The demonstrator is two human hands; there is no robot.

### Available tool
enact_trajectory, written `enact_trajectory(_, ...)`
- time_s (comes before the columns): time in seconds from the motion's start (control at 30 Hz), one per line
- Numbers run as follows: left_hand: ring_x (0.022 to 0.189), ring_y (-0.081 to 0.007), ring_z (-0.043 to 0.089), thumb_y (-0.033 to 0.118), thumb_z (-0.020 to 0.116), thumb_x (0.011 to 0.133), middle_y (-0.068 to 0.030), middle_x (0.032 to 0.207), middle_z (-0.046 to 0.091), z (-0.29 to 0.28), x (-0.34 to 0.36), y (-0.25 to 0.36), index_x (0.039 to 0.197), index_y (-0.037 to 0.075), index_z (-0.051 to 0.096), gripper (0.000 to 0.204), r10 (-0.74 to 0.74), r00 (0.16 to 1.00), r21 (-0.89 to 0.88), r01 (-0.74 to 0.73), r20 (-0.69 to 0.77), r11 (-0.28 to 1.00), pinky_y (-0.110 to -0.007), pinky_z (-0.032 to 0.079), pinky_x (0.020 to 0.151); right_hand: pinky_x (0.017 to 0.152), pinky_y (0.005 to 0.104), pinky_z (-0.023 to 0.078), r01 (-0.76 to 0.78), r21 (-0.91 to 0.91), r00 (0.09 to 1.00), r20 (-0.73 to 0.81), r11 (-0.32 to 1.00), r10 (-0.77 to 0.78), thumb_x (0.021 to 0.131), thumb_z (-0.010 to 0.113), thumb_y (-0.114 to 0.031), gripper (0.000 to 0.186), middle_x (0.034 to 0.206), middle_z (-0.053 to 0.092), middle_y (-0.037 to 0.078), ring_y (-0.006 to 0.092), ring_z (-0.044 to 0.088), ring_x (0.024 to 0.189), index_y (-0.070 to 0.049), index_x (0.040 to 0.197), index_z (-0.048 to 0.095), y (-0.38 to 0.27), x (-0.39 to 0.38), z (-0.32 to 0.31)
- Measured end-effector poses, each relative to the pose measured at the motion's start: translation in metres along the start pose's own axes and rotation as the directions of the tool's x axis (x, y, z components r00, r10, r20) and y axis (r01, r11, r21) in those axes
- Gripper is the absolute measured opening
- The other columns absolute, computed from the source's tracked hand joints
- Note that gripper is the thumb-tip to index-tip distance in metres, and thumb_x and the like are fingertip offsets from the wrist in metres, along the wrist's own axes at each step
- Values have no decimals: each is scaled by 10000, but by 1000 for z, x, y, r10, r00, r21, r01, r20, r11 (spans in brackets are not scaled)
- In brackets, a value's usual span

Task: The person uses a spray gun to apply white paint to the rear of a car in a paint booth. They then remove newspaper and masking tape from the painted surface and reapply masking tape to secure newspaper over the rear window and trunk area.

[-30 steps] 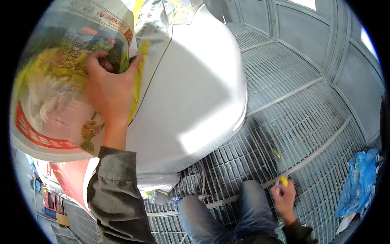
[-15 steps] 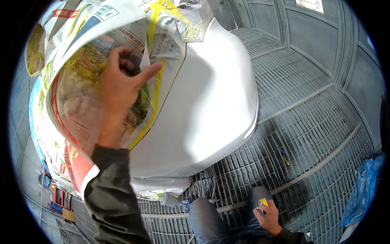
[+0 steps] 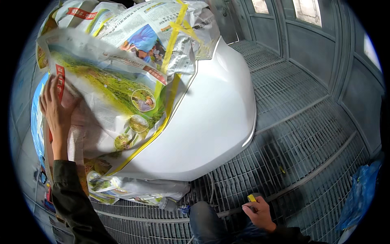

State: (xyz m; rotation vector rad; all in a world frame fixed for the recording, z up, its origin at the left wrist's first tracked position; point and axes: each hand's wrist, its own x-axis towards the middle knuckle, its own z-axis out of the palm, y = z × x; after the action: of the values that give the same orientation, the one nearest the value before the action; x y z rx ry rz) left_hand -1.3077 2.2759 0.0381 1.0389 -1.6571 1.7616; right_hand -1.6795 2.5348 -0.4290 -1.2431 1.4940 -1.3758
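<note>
A white car body panel [image 3: 207,118] curves across the middle, its left side covered by newspaper sheets [image 3: 105,126]. Yellow masking tape [image 3: 152,137] runs along the paper's edge against the white paint. My left hand [image 3: 57,110] lies with fingers stretched out on the left part of the sheet, pressing against it. Low on the right, over the grating, my right hand [image 3: 260,213] is closed round a small yellow object [image 3: 252,198]; its kind is too small to tell.
Metal floor grating [image 3: 313,142] surrounds the car. Grey panelled walls [image 3: 310,49] rise at the right. Crumpled blue plastic [image 3: 359,195] lies at the right edge. Wrapped paper bulges [image 3: 138,189] under the panel near my knee [image 3: 205,219].
My left hand has moved left from the middle of the sheet. The newspaper, curled up before, now lies flatter over the car. My right hand has shifted slightly left, still holding the yellow object.
</note>
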Motion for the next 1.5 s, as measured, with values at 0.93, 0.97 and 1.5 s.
enact_trajectory(0.93, 823, -265, 666, 83, 713, 848, -102, 893, 704, -162, -139, 207, 920, 37, 704, 86, 211, 730, -717, 681, 650, -148, -335, 521, 725, 541, 270, 515, 321, 141, 897, 272, 937, -348, 922, 611, -125, 207, 758, 715, 55, 153, 635, 535, -12, 1092, 645, -140, 79, 74)
enact_trajectory(0.97, 823, -255, 665, 80, 712, 849, -98, 898, 704, -160, -138, 201, 920, 33, 701, 86, 223, 727, -712, 684, 649, -158, -331, 521, 727, 544, 278, 518, 285, 260, 893, 277, 923, -354, 913, 627, -128, 224, 783, 716, 59, 160, 633, 540, -16, 1107, 637, -131, 78, 73)
enact_trajectory(1.5, 810, -127, 661, 33, 711, 831, -66, 965, 703, -75, -141, -44, 907, -21, 677, 100, -505, 762, -735, 600, 406, 315, -265, 529, 741, 477, 259, 462, 342, 373, 809, 350, 863, -472, 981, 510, -190, 262, 967, 691, 135, 138, 586, 572, 18, 1108, 607, -416, 196, 115)
